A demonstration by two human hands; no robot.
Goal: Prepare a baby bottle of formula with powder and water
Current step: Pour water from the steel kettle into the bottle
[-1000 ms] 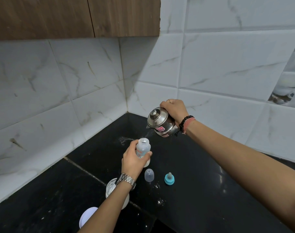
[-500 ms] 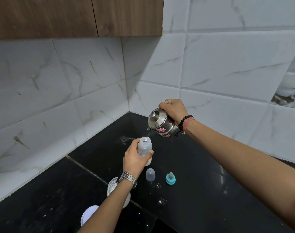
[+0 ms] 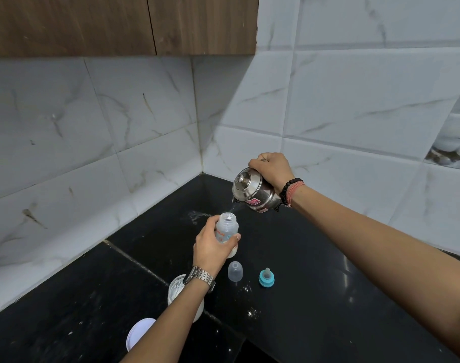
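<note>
Left hand (image 3: pixel 210 247) grips clear plastic baby bottle (image 3: pixel 226 229) | right hand (image 3: pixel 272 170) grips tilted steel kettle (image 3: pixel 252 191) | pour slowly, spout over mouth.

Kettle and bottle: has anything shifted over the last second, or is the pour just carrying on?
Nothing clearly moved. The right hand still grips the tilted steel kettle, spout over the open bottle, which the left hand keeps holding. The clear cap, blue teat ring, powder tub and white lid lie where they were on the counter.
</note>
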